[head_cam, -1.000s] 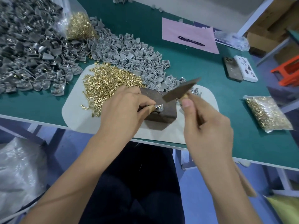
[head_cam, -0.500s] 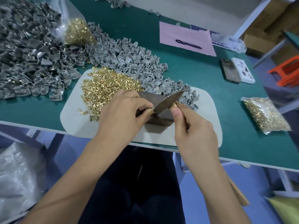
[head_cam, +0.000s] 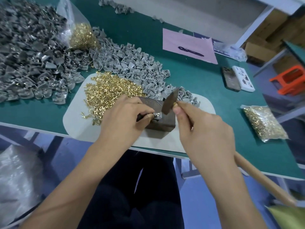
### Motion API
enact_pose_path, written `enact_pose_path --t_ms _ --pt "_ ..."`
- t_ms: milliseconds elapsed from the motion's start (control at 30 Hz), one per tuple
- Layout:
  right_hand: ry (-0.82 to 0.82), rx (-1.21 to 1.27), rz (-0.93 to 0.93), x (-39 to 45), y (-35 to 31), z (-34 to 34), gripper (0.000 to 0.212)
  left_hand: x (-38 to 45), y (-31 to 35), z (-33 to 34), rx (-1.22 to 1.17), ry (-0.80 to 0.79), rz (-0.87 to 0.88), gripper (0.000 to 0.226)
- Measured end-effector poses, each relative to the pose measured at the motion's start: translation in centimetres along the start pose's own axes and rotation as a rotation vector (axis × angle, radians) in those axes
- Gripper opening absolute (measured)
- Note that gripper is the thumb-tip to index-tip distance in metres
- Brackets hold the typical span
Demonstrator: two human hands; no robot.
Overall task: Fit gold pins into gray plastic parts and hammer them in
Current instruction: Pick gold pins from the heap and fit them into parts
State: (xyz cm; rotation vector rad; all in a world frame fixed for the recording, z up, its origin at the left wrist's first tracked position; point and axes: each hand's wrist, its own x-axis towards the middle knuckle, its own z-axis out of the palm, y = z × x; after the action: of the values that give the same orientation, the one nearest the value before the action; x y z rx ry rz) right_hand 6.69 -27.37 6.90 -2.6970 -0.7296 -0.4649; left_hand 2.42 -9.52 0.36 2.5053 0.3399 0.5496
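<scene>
The green bench (head_cam: 189, 76) carries heaps of gray parts (head_cam: 132, 66) and gold pins (head_cam: 107, 90). On a dark block (head_cam: 158, 124), the left hand (head_cam: 122, 119) pinches one gray part (head_cam: 157, 115). The right hand (head_cam: 203, 131) grips a hammer (head_cam: 170, 101) raised just above it.

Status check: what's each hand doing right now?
Left hand pinches gray part on block. Right hand grips hammer, raised. Nothing blocking.
</scene>
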Motion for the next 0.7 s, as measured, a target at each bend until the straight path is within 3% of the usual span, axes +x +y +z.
enact_pose_path --t_ms 100,233,300,400,567,700 --pt "0.153 0.061 0.066 0.1 0.0 0.1 0.026 -0.1 0.1 0.0 0.0 0.015 0.002 0.009" --pt "-0.077 0.129 0.052 -0.8 -0.3 1.6 0.029 -0.2 0.2 -0.3 0.029 0.018 0.021 0.013" --pt "-0.028 0.123 0.053 -0.6 0.4 1.7 0.029 -0.2 0.3 -0.3 0.052 0.018 0.025 0.012" --pt "0.171 0.227 0.114 -0.7 0.6 1.6 0.032 -0.3 0.5 -0.3 0.023 0.032 0.015 0.011" --pt "-0.008 0.151 0.067 -1.2 0.4 2.0 0.028 -0.2 0.2 -0.2 0.006 0.016 0.003 0.012" --pt "0.133 0.332 0.163 -1.0 0.8 2.0 0.039 -0.2 0.2 -0.1 -0.009 0.029 -0.009 0.011"
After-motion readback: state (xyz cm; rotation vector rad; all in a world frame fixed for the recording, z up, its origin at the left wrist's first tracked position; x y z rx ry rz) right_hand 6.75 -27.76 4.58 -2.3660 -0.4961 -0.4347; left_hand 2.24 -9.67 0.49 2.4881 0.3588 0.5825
